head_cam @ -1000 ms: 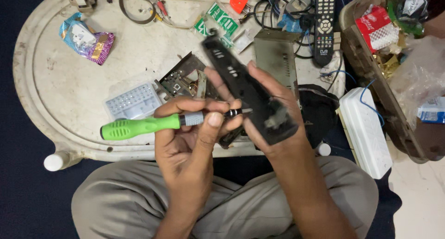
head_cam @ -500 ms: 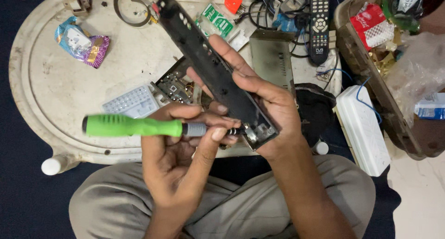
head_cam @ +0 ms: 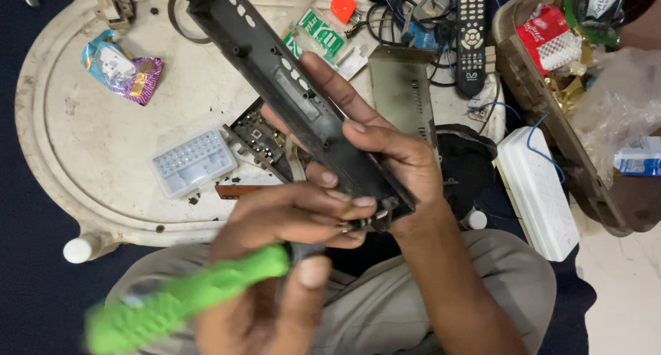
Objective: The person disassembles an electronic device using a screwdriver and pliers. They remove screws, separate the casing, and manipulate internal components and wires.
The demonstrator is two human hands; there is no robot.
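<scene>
My right hand (head_cam: 375, 145) grips a long black plastic panel (head_cam: 275, 72) that slants from the upper left down to the middle, with small holes along its face. My left hand (head_cam: 289, 258) holds a screwdriver with a bright green handle (head_cam: 186, 300), blurred by motion, its tip end at the panel's lower corner (head_cam: 372, 221). Both hands meet above my lap, over grey trousers.
A cream oval tray table (head_cam: 76, 155) carries a circuit board (head_cam: 258, 141), a clear bit case (head_cam: 193, 163), a grey metal cover (head_cam: 399, 86), a remote control (head_cam: 471, 31), cables and a foil packet (head_cam: 124, 66). A white box (head_cam: 540, 193) and a cluttered brown bin (head_cam: 544, 100) stand at the right.
The green handle swung down toward the lower left. The black panel rose and stretched further toward the upper left in my right hand.
</scene>
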